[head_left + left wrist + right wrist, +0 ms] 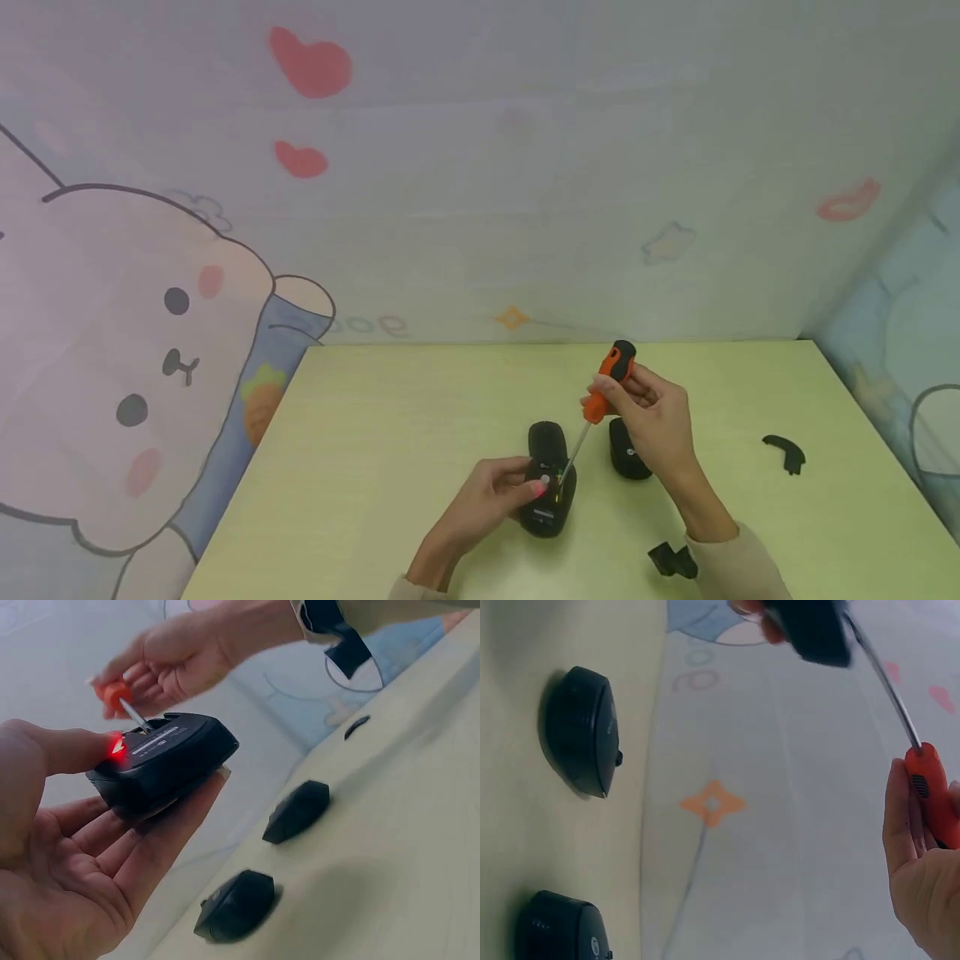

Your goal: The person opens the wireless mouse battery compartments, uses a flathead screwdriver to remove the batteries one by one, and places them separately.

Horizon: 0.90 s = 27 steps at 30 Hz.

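Observation:
My left hand (491,496) holds a black computer mouse (545,508) with its underside up, thumb on top and fingers beneath. A red glow lights the thumb tip in the left wrist view. My right hand (660,417) grips an orange and black screwdriver (597,406) by its handle. The metal shaft slants down to the mouse's underside, near a small recess; exactly what the tip touches cannot be made out. In the right wrist view the screwdriver handle (930,787) lies between thumb and fingers, and the mouse (810,630) is blurred.
Two other black mouse-like pieces stand on the pale table (390,433): one (546,435) behind the held mouse, another (628,454) beside my right hand. A curved black piece (787,452) lies at the right. A black block (672,560) shows beside my right sleeve.

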Motion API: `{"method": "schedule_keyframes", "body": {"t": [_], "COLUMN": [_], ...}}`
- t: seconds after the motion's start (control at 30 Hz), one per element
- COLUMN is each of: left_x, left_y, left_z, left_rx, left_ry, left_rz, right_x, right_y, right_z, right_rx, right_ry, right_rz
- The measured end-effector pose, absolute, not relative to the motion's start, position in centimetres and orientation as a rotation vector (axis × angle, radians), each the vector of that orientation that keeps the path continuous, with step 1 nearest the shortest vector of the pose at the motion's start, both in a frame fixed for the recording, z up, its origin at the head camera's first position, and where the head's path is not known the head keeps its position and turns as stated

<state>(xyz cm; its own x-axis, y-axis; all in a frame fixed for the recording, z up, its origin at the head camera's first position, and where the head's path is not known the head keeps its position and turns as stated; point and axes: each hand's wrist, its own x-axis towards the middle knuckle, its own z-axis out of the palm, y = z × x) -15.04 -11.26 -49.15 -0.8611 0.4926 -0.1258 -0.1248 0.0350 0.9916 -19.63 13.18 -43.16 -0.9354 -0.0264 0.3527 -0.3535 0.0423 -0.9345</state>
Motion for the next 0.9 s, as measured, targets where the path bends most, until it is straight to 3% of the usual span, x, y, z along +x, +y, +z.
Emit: {"method": "schedule_keyframes", "body": {"t": [0.27,0.6,0.9], "left_x": [-15.4,-15.8,-15.5], "left_y": [-11.6,-11.5,-11.3], "left_z": [-49.6,-49.6,-49.7], "left_rx": [0.273,0.236,0.140], "left_ry": [1.887,1.852,1.830], "left_rz": [1.902,1.937,1.953], "right_x": [-18.6,-17.2,-15.8], "right_y": [13.1,11.8,11.0], "right_z": [-42.4,-41.1,-39.9], "right_rx": [0.457,0.983,1.169], "right_ry": [-1.932,-1.485,-1.388], "right_rz": [1.660,1.595,1.502]}}
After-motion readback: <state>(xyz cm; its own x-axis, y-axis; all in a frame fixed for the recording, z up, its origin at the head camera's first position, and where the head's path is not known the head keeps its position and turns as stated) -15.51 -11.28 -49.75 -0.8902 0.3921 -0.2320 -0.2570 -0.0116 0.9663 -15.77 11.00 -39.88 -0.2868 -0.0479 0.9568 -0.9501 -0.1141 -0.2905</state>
